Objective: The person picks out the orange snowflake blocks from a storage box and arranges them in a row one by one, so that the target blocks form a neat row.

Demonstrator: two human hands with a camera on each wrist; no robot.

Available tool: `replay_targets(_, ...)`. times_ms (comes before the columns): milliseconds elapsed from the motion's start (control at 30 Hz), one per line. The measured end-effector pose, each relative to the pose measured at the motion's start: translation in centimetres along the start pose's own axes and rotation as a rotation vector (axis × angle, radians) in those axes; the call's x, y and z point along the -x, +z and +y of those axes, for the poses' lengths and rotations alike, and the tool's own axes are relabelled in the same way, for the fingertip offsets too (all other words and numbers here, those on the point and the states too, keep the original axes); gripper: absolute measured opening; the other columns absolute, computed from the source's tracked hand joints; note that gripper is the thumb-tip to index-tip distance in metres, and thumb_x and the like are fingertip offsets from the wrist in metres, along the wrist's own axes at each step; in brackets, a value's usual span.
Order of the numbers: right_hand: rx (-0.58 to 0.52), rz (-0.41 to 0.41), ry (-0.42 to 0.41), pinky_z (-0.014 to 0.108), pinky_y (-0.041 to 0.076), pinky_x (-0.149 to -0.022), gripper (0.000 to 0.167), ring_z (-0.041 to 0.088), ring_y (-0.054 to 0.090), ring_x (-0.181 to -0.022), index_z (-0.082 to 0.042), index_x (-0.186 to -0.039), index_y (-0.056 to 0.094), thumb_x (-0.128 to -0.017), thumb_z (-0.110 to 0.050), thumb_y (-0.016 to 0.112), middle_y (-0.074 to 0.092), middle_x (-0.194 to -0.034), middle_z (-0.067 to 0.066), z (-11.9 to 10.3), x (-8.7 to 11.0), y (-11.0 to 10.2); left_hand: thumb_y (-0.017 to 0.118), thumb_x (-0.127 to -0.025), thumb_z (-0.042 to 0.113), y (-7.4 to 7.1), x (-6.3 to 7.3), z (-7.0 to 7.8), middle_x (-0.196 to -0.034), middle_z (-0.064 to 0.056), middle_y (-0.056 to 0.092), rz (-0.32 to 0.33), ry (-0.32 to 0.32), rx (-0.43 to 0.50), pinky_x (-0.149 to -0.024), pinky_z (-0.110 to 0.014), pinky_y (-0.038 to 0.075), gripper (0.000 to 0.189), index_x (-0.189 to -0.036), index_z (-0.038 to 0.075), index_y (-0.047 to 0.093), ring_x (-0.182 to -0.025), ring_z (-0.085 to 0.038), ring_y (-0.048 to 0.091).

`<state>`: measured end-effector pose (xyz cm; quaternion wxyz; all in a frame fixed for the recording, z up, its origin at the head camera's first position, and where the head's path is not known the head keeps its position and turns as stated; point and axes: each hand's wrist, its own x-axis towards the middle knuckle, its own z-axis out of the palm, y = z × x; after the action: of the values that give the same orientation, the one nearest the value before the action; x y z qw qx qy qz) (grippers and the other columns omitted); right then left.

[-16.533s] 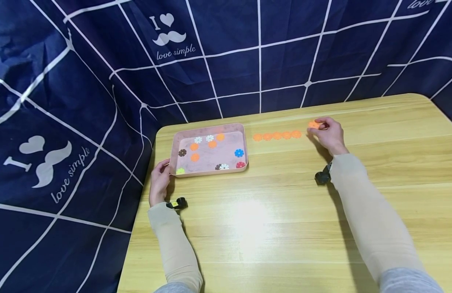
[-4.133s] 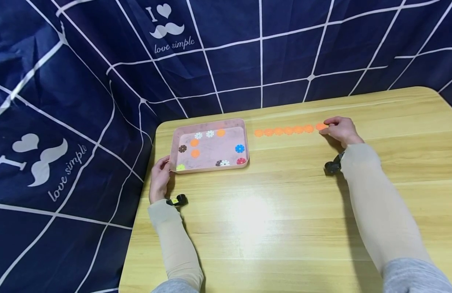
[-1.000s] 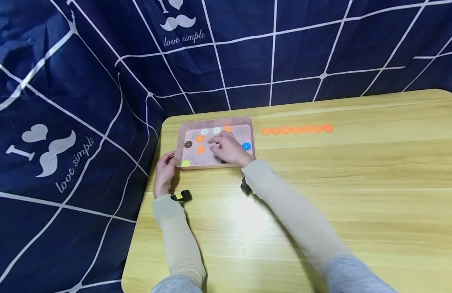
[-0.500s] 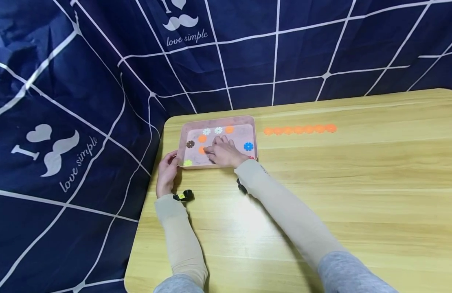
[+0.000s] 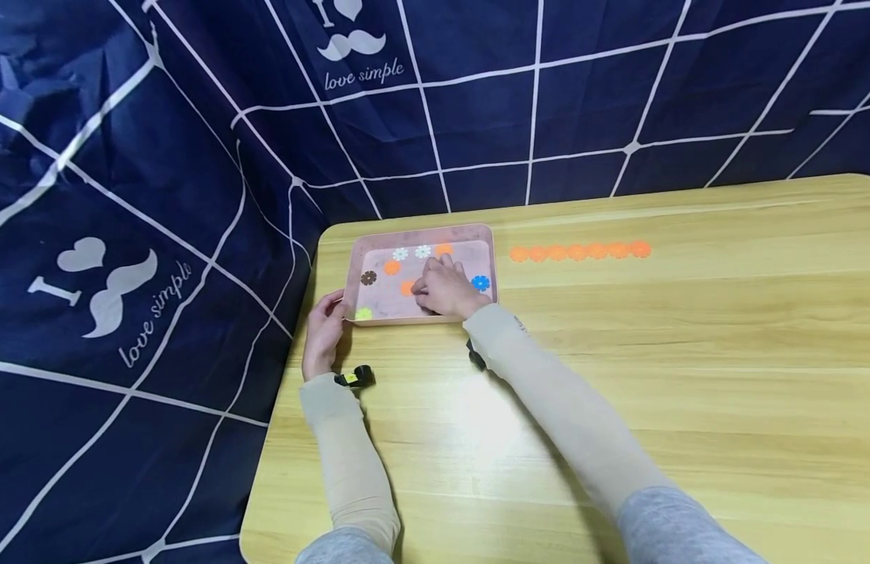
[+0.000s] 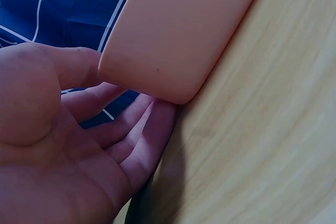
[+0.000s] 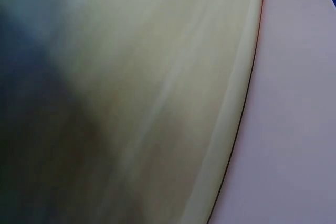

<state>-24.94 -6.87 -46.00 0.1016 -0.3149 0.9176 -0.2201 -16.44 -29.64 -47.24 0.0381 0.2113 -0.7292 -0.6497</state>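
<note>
My left hand [image 5: 324,333] holds the near left corner of a shallow pink tray [image 5: 393,321]. In the left wrist view the thumb meets the tray's rim and the other fingers reach behind its corner. Inside the tray, my right hand [image 5: 449,290] has its thumb and index finger at the edge of an orange snowflake disc [image 5: 407,287], pinching it low over the tray floor. Another orange disc [image 5: 392,268] lies farther back, and a third orange disc [image 5: 444,249] is partly behind the right fingers. The right wrist view shows the tray's outer wall [image 7: 283,103] and no fingers.
White discs [image 5: 400,254], a brown disc [image 5: 367,278], a yellow-green disc [image 5: 364,313] and a blue disc [image 5: 480,283] lie in the tray. Right of it on the wooden table [image 5: 618,352], several orange discs form a row [image 5: 578,251]. A dark blue curtain [image 5: 477,117] stands behind.
The orange row has grown rightward since the oldest frame, and fewer orange discs lie in the tray. Over the last half second my right hand has drawn one orange disc rightward inside it.
</note>
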Motion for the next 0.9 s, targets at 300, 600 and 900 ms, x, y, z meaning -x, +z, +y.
replay_targets(300,-0.09,0.104,-0.003,0.039,0.03,-0.086,0.012,0.022,0.037,-0.1,-0.017,-0.088,0.075,-0.085,-0.028,0.073,0.057,-0.101,-0.002,2.1,0.5,-0.3,0.044,-0.1,0.008,0.0,-0.1,-0.1,-0.119,-0.012,0.052,0.001,-0.006,-0.006,-0.071,-0.019,0.048,0.038,-0.137,0.003,0.05,-0.092,-0.013,0.051)
replay_targets(600,-0.096,0.05,0.027,0.036,0.028,-0.082,0.036,0.024,0.034,-0.102,-0.017,-0.116,0.068,-0.085,-0.033,0.072,0.052,-0.112,0.002,2.0,0.7,-0.2,0.045,-0.1,0.009,-0.2,-0.4,-0.4,-0.126,-0.014,0.052,0.003,-0.018,-0.007,-0.073,-0.018,0.047,0.038,-0.138,0.003,0.05,-0.095,-0.014,0.051)
replay_targets(900,-0.053,0.027,0.05,0.036,0.029,-0.082,0.033,0.025,0.035,-0.105,-0.016,-0.114,0.069,-0.087,-0.035,0.07,0.052,-0.115,0.003,1.7,0.6,-0.2,0.045,-0.1,0.009,-0.2,-0.5,-0.4,-0.124,-0.013,0.053,-0.001,-0.018,0.004,-0.072,-0.019,0.048,0.038,-0.137,0.003,0.05,-0.092,-0.012,0.052)
